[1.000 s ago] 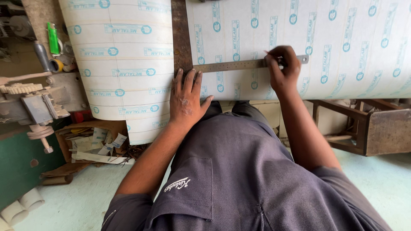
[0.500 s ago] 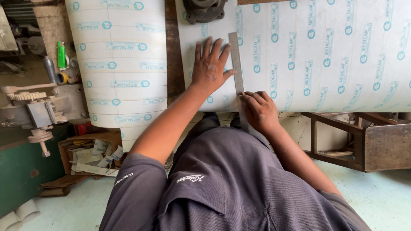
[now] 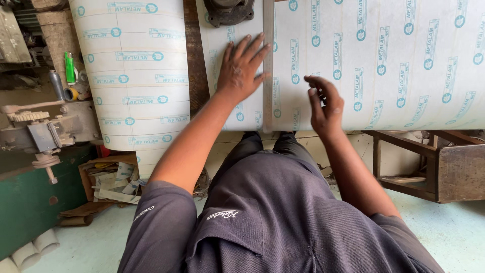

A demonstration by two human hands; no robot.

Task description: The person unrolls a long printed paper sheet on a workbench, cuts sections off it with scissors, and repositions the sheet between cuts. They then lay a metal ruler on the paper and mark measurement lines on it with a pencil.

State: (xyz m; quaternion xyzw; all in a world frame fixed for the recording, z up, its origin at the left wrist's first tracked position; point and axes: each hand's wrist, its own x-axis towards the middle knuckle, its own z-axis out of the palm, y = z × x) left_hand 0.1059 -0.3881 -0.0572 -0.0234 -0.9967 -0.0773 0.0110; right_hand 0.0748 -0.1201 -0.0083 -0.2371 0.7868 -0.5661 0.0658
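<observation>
Under the left hand (image 3: 241,68), spread flat, lies the steel ruler (image 3: 268,65); right hand (image 3: 326,103) hovers half-curled, empty, sheet (image 3: 384,60) seemingly unmarked

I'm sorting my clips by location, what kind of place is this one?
Probably a small workshop: a white sheet in printed protective film on the bench, a metal ruler under the left hand, and a bench machine among scraps.
</observation>
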